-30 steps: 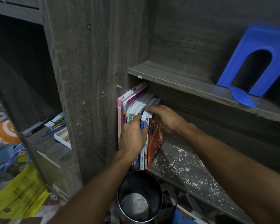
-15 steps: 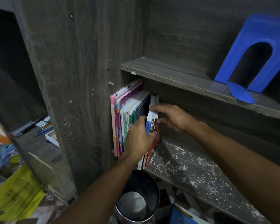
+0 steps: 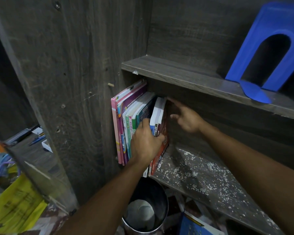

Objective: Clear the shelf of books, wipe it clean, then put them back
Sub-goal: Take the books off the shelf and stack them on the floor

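A row of books [image 3: 126, 119] stands upright at the left end of the lower shelf [image 3: 202, 175], pressed against the side panel. My left hand [image 3: 146, 143] is clamped on the spines of the rightmost books [image 3: 157, 112], the blue and red ones, with fingers tucked between them and a teal book and the thumb on the red cover. My right hand [image 3: 185, 117] is just right of the row, fingers spread. Its fingertips are near the top back corner of the last book, and it holds nothing. The shelf board is dark wood with worn white flecks.
A blue bookend [image 3: 270, 48] stands on the upper shelf [image 3: 176, 73]. A round metal bin [image 3: 146, 212] sits below the shelf front, with a blue book [image 3: 193, 224] beside it. Yellow paper [image 3: 15, 209] and pens [image 3: 36, 139] lie at left.
The rightmost books have gone from leaning to upright against the row. My right hand has come off their tops and opened beside them. My left hand stays on the spines.
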A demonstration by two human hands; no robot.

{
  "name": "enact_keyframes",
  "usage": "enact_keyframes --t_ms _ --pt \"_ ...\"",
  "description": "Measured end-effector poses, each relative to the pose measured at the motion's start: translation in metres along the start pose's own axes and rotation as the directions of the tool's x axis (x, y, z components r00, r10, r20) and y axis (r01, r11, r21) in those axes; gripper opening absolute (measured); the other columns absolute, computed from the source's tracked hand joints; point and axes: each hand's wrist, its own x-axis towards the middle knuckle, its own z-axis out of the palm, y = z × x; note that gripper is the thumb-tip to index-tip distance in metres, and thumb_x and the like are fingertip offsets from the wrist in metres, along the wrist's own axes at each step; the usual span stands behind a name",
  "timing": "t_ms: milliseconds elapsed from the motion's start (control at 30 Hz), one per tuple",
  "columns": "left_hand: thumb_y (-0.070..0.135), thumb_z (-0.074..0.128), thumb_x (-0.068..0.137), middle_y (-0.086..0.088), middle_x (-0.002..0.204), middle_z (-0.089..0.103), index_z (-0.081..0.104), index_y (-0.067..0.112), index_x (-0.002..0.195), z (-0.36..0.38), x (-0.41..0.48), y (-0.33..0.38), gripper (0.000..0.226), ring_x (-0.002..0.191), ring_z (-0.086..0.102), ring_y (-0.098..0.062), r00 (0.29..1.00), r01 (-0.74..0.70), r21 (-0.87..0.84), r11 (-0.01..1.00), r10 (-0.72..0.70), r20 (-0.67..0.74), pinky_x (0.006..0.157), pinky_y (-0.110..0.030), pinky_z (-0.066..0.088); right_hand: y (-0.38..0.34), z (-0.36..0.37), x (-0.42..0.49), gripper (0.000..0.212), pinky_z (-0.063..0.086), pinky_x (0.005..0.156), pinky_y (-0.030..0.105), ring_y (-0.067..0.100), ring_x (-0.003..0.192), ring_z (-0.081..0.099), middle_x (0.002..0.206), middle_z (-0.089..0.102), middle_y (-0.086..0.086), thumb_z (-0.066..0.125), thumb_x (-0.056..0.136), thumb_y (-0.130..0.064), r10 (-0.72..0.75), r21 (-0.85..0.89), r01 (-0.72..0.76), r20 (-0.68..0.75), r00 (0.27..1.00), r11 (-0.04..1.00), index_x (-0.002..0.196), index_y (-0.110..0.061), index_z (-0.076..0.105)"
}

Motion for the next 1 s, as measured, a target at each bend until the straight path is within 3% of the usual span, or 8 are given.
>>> enact_keyframes --t_ms 67,200,367,467,567,767,867,1000 --pt "0.033 0.074 0.08 0.0 0.108 0.061 0.049 0.014 0.121 0.001 -0.001 -0.002 0.051 0.093 0.063 -0.019 1.0 -0.007 -0.025 1.0 0.007 -0.003 0.078 -0.041 0.057 0.007 0.001 0.005 0.078 0.039 0.094 0.021 0.034 0.14 0.04 0.16 0.026 0.013 0.054 0.095 0.005 0.111 0.071 -0.111 0.002 0.994 0.991 0.157 -0.016 0.012" --pt "0.03 0.075 0.08 0.001 0.11 0.064 0.051 0.015 0.124 0.003 -0.005 -0.004 0.052 0.095 0.064 -0.017 1.0 -0.009 -0.068 0.998 0.011 0.018 0.081 -0.04 0.057 0.02 0.007 0.014 0.088 0.036 0.114 0.045 0.033 0.142 0.036 0.159 0.03 0.014 0.065 0.086 0.006 0.217 0.212 -0.217 0.027 0.976 0.953 0.157 -0.015 0.018" --pt "0.027 0.075 0.081 0.005 0.096 0.068 0.053 0.018 0.12 -0.001 -0.009 -0.008 0.046 0.075 0.067 -0.01 0.999 -0.003 -0.167 0.986 0.012 0.052 0.072 -0.037 0.06 0.019 0.009 0.017 0.071 0.043 0.096 0.027 0.013 0.118 0.049 0.131 0.05 -0.004 0.057 0.087 0.013 0.2 0.477 -0.203 0.057 0.978 0.855 0.149 -0.014 0.034" --pt "0.024 0.075 0.082 0.004 0.095 0.07 0.056 0.016 0.118 -0.005 -0.008 -0.012 0.042 0.074 0.068 -0.011 0.997 0.02 -0.236 0.972 -0.002 0.075 0.07 -0.036 0.061 0.031 0.009 0.016 0.062 0.048 0.094 0.032 0.011 0.106 0.06 0.123 0.06 -0.011 0.064 0.079 0.005 0.19 0.633 -0.243 0.152 0.97 0.735 0.131 -0.026 0.05" --pt "0.026 0.076 0.082 0.009 0.096 0.069 0.057 0.02 0.112 -0.011 -0.008 -0.018 0.036 0.076 0.068 -0.004 0.993 0.056 -0.309 0.949 -0.019 0.119 0.071 -0.029 0.06 0.044 0.01 0.019 0.056 0.046 0.101 0.04 0.019 0.114 0.062 0.124 0.067 -0.003 0.072 0.068 -0.009 0.177 0.736 -0.304 0.248 0.953 0.606 0.118 -0.031 0.058" --pt "0.018 0.076 0.081 0.012 0.091 0.071 0.058 0.027 0.106 -0.016 -0.005 -0.027 0.032 0.078 0.069 -0.001 0.972 0.111 -0.448 0.887 -0.003 0.236 0.072 -0.033 0.061 0.061 0.005 0.019 0.071 0.058 0.076 0.03 0.013 0.102 0.07 0.112 0.073 -0.005 0.08 0.058 -0.009 0.081 0.783 -0.342 0.354 0.932 0.519 0.122 -0.027 0.056" --pt "0.015 0.076 0.082 0.016 0.09 0.07 0.057 0.032 0.101 -0.019 -0.004 -0.028 0.032 0.08 0.069 0.002 0.959 0.125 -0.483 0.867 0.019 0.282 0.072 -0.027 0.059 0.067 0.002 0.018 0.089 0.059 0.076 0.032 0.016 0.102 0.07 0.112 0.073 -0.002 0.098 0.041 -0.019 0.067 0.79 -0.348 0.367 0.928 0.505 0.121 -0.025 0.059" --pt "0.011 0.074 0.083 0.012 0.097 0.071 0.057 0.027 0.106 -0.021 -0.003 -0.031 0.032 0.085 0.07 -0.002 0.946 0.166 -0.515 0.841 0.011 0.323 0.077 -0.034 0.06 0.069 0.001 0.014 0.102 0.059 0.079 0.031 0.018 0.103 0.07 0.106 0.075 0.001 0.102 0.028 -0.029 0.073 0.791 -0.342 0.356 0.932 0.508 0.12 -0.018 0.058"
